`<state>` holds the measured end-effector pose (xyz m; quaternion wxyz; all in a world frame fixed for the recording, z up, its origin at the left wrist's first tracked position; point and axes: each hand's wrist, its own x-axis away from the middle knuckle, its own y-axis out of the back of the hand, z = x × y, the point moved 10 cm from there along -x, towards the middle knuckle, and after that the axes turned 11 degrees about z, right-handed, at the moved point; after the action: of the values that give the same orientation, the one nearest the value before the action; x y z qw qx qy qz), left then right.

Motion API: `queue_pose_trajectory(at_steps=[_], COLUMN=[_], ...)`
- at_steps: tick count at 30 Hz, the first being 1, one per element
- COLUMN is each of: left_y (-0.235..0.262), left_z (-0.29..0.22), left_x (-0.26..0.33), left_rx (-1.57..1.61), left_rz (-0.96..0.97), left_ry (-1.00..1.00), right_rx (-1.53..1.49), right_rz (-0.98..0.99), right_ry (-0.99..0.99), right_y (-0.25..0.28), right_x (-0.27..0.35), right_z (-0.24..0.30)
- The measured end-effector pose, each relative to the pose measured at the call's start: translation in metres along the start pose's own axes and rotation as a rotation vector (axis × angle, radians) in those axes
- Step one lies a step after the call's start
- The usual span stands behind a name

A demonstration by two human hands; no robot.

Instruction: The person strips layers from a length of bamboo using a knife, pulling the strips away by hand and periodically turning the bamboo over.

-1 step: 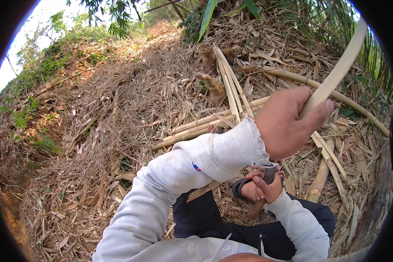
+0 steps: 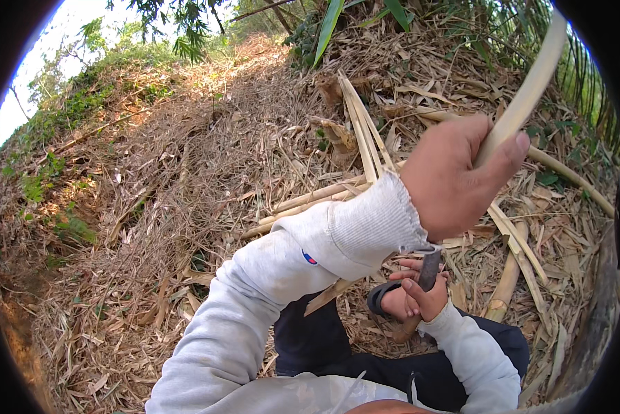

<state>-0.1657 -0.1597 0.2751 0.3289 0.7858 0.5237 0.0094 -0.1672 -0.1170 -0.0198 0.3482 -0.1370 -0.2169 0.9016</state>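
My left hand (image 2: 455, 183) is closed around a long pale bamboo strip (image 2: 531, 90), which rises to the upper right. A flat strip end (image 2: 327, 297) shows under my left sleeve; whether it is the same piece is hidden. Lower down, my right hand (image 2: 428, 297) grips a tool with a dark metal shaft (image 2: 429, 268) and a wooden handle (image 2: 406, 331). The tool's far end disappears behind my left wrist, so its kind cannot be made out. Beside the right hand is my foot in a dark sandal (image 2: 377, 298).
Split bamboo strips (image 2: 362, 131) lean ahead, near a cut stump (image 2: 337, 134). Bamboo poles (image 2: 317, 196) lie across the dry leaf litter. Another pole (image 2: 575, 179) curves away right, and a thick bamboo piece (image 2: 506, 283) lies right of my knee.
The bamboo strip's upper end has shifted slightly left and up. The strip end beneath my sleeve has moved a little right. Slightly more of the tool's metal shaft shows.
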Motion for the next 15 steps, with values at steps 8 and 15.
queue_pose_trajectory(at_steps=[8,15], left_y=[0.076,0.080], left_z=[0.014,0.094], left_x=[0.046,0.135], left_rx=[0.312,0.520], left_rz=[-0.486,-0.731], left_ry=[-0.151,0.006], right_rx=[0.157,0.089], right_rz=[-0.064,-0.240], right_ry=[0.079,0.011], right_y=[0.003,0.026], right_x=[0.005,0.005], right_z=[0.029,0.015])
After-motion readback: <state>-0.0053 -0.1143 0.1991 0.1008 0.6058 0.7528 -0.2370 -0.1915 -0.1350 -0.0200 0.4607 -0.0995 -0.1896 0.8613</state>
